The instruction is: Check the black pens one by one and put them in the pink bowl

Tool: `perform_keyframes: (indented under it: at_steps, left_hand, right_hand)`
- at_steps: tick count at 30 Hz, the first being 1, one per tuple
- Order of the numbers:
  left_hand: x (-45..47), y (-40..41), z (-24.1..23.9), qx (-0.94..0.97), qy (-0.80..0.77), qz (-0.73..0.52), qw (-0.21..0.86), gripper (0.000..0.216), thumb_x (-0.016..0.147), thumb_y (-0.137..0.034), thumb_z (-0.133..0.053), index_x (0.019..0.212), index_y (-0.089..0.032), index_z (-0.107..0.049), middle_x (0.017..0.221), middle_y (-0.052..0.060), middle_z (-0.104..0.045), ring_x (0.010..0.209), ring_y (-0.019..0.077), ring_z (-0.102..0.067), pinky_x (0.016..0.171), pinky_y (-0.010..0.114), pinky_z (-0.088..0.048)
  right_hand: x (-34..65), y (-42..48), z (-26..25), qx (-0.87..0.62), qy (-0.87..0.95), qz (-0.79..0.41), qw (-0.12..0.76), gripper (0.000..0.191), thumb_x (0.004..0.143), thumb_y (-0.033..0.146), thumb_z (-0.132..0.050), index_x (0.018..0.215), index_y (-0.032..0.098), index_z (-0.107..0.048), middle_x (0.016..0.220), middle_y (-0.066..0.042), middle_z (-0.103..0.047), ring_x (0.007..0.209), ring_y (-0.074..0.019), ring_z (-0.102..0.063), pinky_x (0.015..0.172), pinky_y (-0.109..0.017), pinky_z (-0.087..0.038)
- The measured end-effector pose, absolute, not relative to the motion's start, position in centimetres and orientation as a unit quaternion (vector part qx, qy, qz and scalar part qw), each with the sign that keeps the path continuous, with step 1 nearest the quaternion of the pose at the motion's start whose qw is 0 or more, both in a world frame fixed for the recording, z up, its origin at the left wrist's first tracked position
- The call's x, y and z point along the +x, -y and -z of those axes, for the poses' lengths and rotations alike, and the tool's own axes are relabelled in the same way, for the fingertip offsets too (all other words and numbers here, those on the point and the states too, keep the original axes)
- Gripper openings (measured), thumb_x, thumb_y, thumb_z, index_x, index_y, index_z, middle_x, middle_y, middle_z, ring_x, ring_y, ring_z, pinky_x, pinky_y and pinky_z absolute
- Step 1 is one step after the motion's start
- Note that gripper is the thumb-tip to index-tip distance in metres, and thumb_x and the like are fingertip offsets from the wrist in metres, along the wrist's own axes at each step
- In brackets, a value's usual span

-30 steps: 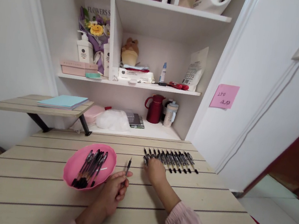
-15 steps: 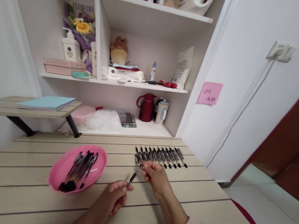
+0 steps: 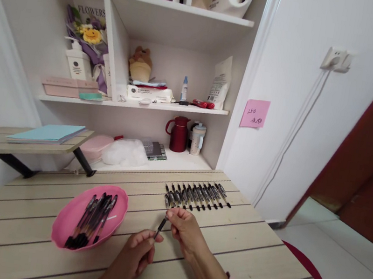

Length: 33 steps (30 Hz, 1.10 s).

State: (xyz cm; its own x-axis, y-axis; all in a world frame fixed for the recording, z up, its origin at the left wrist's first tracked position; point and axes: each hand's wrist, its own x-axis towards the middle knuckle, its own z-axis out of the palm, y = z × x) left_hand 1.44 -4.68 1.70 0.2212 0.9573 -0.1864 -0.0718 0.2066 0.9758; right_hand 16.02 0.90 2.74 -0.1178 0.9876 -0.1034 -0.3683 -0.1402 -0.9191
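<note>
left hand point(image 3: 137, 250) — holds pen point(image 3: 161, 224); right hand point(image 3: 186, 233) — pinched at its tip

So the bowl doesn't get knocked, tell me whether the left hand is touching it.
Apart: the head view shows a strip of table between the left hand and the bowl.

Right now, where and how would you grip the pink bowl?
Probably by the left rim of the pink bowl, coming from the left, thumb inside, fingers outside. It stands upright with a wide, wavy rim, and bare wall shows there; the pens inside reach toward the near rim. That side also faces away from the left hand.
</note>
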Motion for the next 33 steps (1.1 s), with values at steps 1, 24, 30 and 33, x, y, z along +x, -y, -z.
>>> perform_keyframes:
  at_steps: [1, 24, 30, 33]
  left_hand:
    - [1.5, 4.7, -1.6, 0.475, -0.464, -0.42, 0.619, 0.035, 0.074, -0.039, -0.05, 0.098, -0.013, -0.055, 0.052, -0.006, -0.046, 0.036, 0.0034, -0.021, 0.036, 0.019, -0.01]
    - [2.7, 5.7, -1.9, 0.471, -0.468, -0.475, 0.577, 0.04, 0.068, -0.048, -0.057, 0.088, -0.013, -0.059, 0.049, -0.007, -0.043, 0.037, 0.0029, -0.021, 0.038, 0.019, -0.01]
    - [2.7, 5.9, -2.0, 0.475, -0.472, -0.474, 0.571, 0.04, 0.068, -0.048, -0.058, 0.088, -0.014, -0.058, 0.05, -0.006, -0.044, 0.037, 0.0034, -0.024, 0.038, 0.019, -0.011]
    - [2.7, 5.9, -2.0, 0.482, -0.47, -0.47, 0.571, 0.039, 0.07, -0.047, -0.056, 0.089, -0.013, -0.058, 0.05, -0.006, -0.044, 0.037, 0.0029, -0.022, 0.038, 0.02, -0.01]
  right_hand:
    - [15.8, -0.8, -2.7, -0.402, 0.389, -0.635, 0.533, 0.037, 0.051, 0.043, -0.075, 0.066, 0.014, -0.057, 0.043, 0.008, -0.045, 0.033, -0.0014, -0.031, 0.034, -0.017, -0.014]
    - [16.2, 0.2, -3.7, -0.289, 0.411, -0.699, 0.509, 0.03, 0.054, 0.033, -0.078, 0.072, 0.014, -0.062, 0.067, -0.001, -0.062, 0.058, -0.0099, -0.053, 0.054, -0.021, -0.04]
    - [16.4, 0.2, -4.0, -0.302, 0.409, -0.683, 0.524, 0.027, 0.051, 0.03, -0.079, 0.063, 0.014, -0.061, 0.059, 0.001, -0.059, 0.053, -0.0081, -0.05, 0.055, -0.021, -0.04]
    - [16.4, 0.2, -3.9, -0.29, 0.41, -0.7, 0.507, 0.03, 0.053, 0.031, -0.078, 0.072, 0.015, -0.062, 0.068, -0.002, -0.063, 0.059, -0.0101, -0.053, 0.056, -0.023, -0.041]
